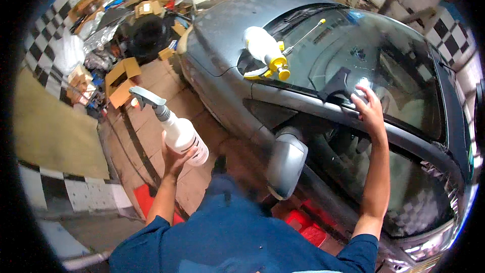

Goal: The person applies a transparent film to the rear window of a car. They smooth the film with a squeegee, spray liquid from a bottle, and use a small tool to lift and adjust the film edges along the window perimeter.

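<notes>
Far to the left of the left hand, a checkered wall (pixel 41 48) is standing, and nearer, beyond this hand, a cardboard box (pixel 121 93) is sitting on the floor (pixel 151 116). From my remote place I am watching the left hand (pixel 176 161), which is clamping a bottle (pixel 182 136) of white colour: its fingers are wrapping around the lower part. The bottle is tilting, and its grey trigger head (pixel 150 102) is leaning away from the hand, to the left. To the right of this hand, between both hands, the mirror (pixel 289 167) of a grey car (pixel 227 30) is sticking out. Farther than the mirror, and to the left of the right hand, a white and yellow sprayer (pixel 265 48) is resting on the car; its thin wand (pixel 304 37) is pointing over the windshield (pixel 399 55). Just left of the right hand a dark thing (pixel 339 81) is showing, on or behind the glass, I cannot tell which. The right hand (pixel 371 105) is reaching over the windshield's near edge, fingers bending. Brightness is covering its fingertips, so I cannot tell whether it is holding something.
</notes>
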The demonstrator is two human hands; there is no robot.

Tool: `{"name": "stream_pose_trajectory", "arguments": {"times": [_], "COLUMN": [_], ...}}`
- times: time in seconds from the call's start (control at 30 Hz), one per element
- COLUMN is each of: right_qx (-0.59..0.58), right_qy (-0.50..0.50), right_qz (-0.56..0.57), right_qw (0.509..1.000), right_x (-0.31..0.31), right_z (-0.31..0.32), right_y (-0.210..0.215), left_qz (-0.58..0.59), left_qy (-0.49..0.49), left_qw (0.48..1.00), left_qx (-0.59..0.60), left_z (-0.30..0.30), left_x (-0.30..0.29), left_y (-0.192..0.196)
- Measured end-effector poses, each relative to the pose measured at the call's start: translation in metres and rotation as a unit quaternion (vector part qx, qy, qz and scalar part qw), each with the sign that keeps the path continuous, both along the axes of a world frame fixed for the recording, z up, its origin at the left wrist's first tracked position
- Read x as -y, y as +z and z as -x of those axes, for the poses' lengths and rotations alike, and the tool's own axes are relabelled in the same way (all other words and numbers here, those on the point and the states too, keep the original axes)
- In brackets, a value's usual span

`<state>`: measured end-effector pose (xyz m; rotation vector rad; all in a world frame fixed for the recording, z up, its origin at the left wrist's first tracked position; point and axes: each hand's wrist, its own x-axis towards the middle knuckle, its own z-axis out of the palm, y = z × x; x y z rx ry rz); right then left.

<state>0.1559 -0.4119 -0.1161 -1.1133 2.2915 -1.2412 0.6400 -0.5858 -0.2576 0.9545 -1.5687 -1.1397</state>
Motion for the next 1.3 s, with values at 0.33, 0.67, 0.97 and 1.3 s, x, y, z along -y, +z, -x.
{"name": "stream_pose_trajectory", "arguments": {"times": [0.33, 0.67, 0.97, 1.3], "right_qx": [-0.180, -0.434, 0.131, 0.261], "right_qy": [-0.088, -0.186, -0.303, -0.427], "right_qz": [-0.137, -0.249, 0.163, 0.226], "right_qw": [0.970, 0.846, 0.930, 0.835], "right_x": [0.164, 0.230, 0.216, 0.313], "right_z": [0.085, 0.067, -0.171, -0.165], "right_y": [-0.071, -0.105, -0.123, -0.191], "left_qz": [0.041, -0.006, -0.047, -0.003], "left_qy": [-0.127, -0.171, -0.197, -0.235], "left_qw": [0.991, 0.985, 0.974, 0.970], "left_qx": [0.001, -0.036, -0.102, -0.062], "left_z": [0.084, 0.122, 0.149, 0.169], "left_x": [0.226, 0.329, 0.349, 0.357], "left_y": [-0.021, -0.025, -0.037, -0.030]}}
